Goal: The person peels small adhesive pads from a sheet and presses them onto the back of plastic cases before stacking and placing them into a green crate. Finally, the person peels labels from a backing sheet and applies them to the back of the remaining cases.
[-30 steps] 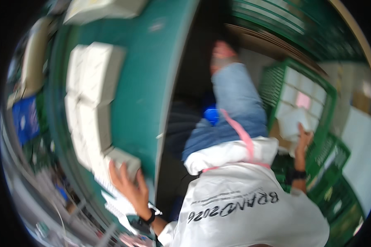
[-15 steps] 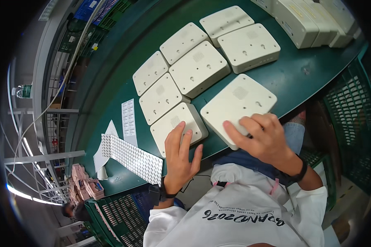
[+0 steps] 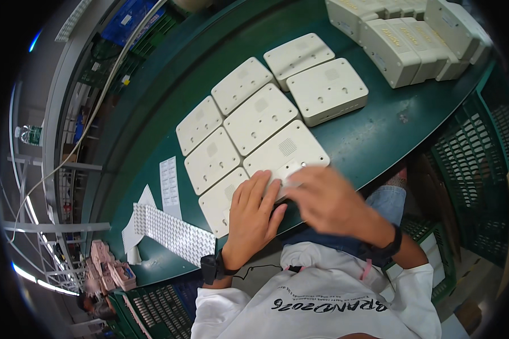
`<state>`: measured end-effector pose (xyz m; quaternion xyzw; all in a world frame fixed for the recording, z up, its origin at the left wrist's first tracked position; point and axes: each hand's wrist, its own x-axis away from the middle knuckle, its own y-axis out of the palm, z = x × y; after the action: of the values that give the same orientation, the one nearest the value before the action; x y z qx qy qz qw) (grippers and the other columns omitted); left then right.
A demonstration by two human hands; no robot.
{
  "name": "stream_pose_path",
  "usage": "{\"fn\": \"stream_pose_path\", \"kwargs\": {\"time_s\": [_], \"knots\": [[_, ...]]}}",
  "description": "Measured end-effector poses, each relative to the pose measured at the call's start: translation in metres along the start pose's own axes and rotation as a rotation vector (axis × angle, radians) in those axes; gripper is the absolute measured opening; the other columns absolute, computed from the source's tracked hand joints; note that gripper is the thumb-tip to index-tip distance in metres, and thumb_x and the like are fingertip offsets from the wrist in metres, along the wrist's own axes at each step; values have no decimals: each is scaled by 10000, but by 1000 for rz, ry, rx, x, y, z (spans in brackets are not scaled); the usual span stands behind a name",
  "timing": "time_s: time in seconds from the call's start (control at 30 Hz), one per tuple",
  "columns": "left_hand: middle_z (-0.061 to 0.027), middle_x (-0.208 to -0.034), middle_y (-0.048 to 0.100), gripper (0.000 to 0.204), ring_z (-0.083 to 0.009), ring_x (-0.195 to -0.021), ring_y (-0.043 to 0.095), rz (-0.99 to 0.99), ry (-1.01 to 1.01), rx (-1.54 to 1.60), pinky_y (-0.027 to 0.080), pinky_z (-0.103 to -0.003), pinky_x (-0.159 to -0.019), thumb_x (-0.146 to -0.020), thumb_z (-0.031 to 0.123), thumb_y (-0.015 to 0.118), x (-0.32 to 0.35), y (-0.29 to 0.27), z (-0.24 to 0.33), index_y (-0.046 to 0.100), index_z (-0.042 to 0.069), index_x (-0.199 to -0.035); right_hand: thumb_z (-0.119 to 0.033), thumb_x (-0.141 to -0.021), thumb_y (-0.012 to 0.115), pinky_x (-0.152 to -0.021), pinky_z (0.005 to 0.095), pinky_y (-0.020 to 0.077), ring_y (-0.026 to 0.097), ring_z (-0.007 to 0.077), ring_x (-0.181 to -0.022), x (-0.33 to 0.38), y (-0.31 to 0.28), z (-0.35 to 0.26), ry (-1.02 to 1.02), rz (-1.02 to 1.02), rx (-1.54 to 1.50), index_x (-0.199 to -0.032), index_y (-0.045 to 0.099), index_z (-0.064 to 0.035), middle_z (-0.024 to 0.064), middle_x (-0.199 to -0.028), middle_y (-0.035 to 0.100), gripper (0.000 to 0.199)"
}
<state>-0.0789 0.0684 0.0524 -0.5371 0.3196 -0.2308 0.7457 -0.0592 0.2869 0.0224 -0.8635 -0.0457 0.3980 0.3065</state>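
Cream-white plastic housings with screw holes and a round-cornered face lie in close rows on a green table. My left hand (image 3: 250,217) lies with fingers stretched out over the seam between the nearest left housing (image 3: 210,204) and the nearest right housing (image 3: 305,144). My right hand (image 3: 336,203) is at the near edge of that right housing, its fingers smeared by motion. A small pale patch (image 3: 287,170) shows on the housing by the right fingertips; whether it is held cannot be made out.
More cream housings (image 3: 398,53) stand on edge at the far right. A sheet of small labels (image 3: 168,183) and a patterned white strip (image 3: 175,234) lie at the left. Green crates (image 3: 469,152) stand beside the table's right edge, and another crate (image 3: 158,311) is at lower left.
The housing under my right hand has moved left against the others. My left hand has shifted right to its edge, and my right hand has moved left. The whole view has shifted slightly.
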Motion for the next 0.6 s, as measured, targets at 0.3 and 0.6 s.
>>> {"fn": "stream_pose_path", "kwargs": {"time_s": [0.3, 0.6], "knots": [[-213, -1334, 525, 456, -404, -1221, 499, 39, 13, -53, 392, -464, -1028, -837, 95, 711, -3, 3, 15, 553, 7, -1256, -82, -871, 651, -969, 442, 447, 568, 413, -1080, -5, -57, 123, 449, 404, 361, -1193, 580, 24, 208, -1148, 618, 347], [-228, -1347, 514, 357, -402, -1233, 503, 3, 148, -163, 394, -466, -1045, -946, 95, 621, -26, 21, 23, 540, -7, -1278, -32, -871, 631, -838, 371, 532, 650, 314, -962, 190, -67, 28, 640, 881, 404, -1053, 642, -17, 152, -1056, 659, 182]]}}
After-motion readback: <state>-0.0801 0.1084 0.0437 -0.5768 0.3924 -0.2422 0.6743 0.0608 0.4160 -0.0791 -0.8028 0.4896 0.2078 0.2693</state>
